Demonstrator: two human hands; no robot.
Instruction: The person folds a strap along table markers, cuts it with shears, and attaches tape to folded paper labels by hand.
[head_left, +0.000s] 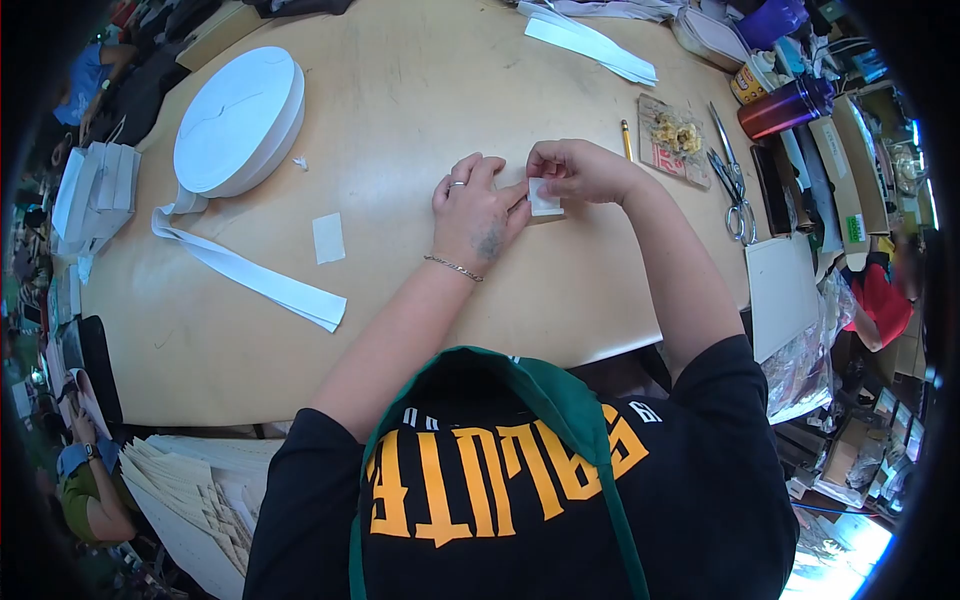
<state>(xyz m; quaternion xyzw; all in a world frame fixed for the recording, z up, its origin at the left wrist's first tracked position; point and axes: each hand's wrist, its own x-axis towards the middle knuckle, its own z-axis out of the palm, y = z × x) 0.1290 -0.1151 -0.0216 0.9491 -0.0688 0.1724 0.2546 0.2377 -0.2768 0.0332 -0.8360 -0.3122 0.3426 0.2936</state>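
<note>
A small white rectangular piece (544, 200), like paper or fabric tape, is held just above the table between my hands. My right hand (585, 172) pinches it at the top between thumb and fingers. At its left edge, the thumb and index finger of my left hand (478, 205) come together on it, while the other fingers are bent and spread. A narrow tan strip shows under the piece, partly hidden. Left of my left forearm, a separate off-white rectangle (328, 238) lies flat on the table.
A large roll of white tape (235, 125) sits at the left, its loose end (270, 282) trailing forward. White strips (590, 45) lie at the back. Rightward are a pencil (627, 140), a block with yellowish lumps (675, 138), scissors (740, 205) and a purple bottle (785, 108).
</note>
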